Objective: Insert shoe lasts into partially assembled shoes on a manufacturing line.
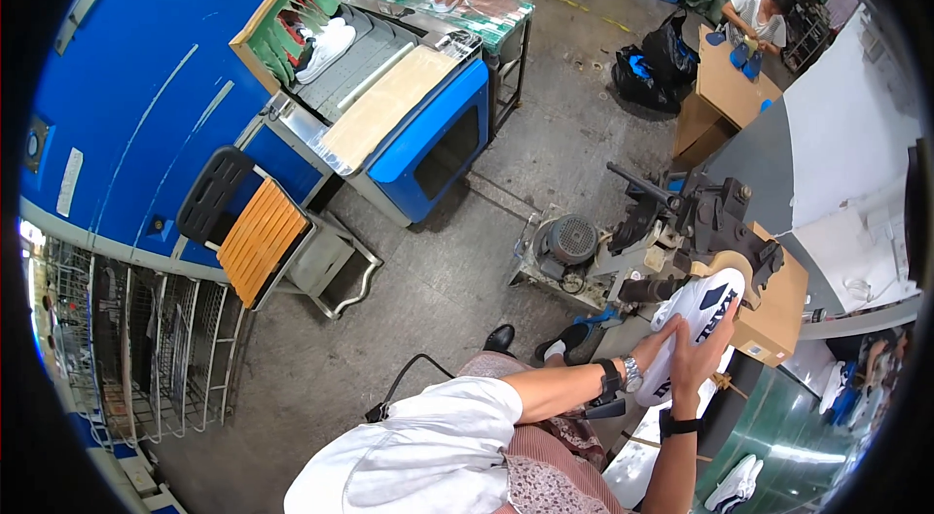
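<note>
A white shoe (pixel 708 303) with black markings on its face is held at the right, its far end against a tan round wheel (pixel 730 268) on a dark machine (pixel 696 212). My left hand (pixel 656 343) grips the shoe's left side, with a silver watch and a black band at the wrist. From the near right, my right hand (pixel 702 351) wraps the other side, a black band on that wrist too. Both hands are closed on the shoe, and its underside is hidden from view.
A grey motor (pixel 572 240) sits left of the machine, a cardboard box (pixel 778 305) right of it. White shoes (pixel 735 485) lie on a green surface (pixel 778 417). A folding chair (pixel 263 237) and a blue-sided conveyor (pixel 428 149) stand left. Two people work farther off.
</note>
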{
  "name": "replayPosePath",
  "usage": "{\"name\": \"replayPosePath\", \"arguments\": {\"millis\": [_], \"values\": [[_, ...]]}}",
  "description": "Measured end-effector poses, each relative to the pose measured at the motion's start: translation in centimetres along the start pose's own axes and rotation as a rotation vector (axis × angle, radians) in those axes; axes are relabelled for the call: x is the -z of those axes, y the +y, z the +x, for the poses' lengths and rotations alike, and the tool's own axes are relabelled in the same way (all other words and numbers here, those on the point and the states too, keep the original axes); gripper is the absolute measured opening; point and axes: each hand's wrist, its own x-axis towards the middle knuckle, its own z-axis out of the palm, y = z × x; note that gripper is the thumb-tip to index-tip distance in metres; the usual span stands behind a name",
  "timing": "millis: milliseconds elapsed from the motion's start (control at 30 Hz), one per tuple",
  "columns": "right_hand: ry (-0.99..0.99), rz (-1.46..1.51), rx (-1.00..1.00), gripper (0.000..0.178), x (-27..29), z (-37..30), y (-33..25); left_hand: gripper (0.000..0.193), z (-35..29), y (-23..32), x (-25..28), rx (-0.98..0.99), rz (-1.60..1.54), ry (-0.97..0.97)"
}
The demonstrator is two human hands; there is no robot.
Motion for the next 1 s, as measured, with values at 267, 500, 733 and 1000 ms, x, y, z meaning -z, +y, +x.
{"name": "replayPosePath", "arguments": {"millis": [267, 500, 733, 1000], "values": [[0.084, 0.045, -0.045, 0.088, 0.9, -2.1, -1.2, 0.081, 0.6, -1.7, 2.5, -0.118, 0.359, 0.05], [0.126, 1.054, -0.819, 0.054, 2.2, -11.9, 5.0, 0.062, -11.0, 6.4, 4.1, 0.1, 0.748, -0.171], [-0.21, 2.238, -0.925, 0.077, -3.6, -0.1, -0.5, 0.069, -22.7, 15.4, 7.5, 0.098, 0.88, -0.046], [-0.446, 2.297, -0.553, 0.08, 1.6, -6.3, 4.2, 0.093, -23.9, 13.1, 8.7, -0.225, 0.892, 0.174]]}}
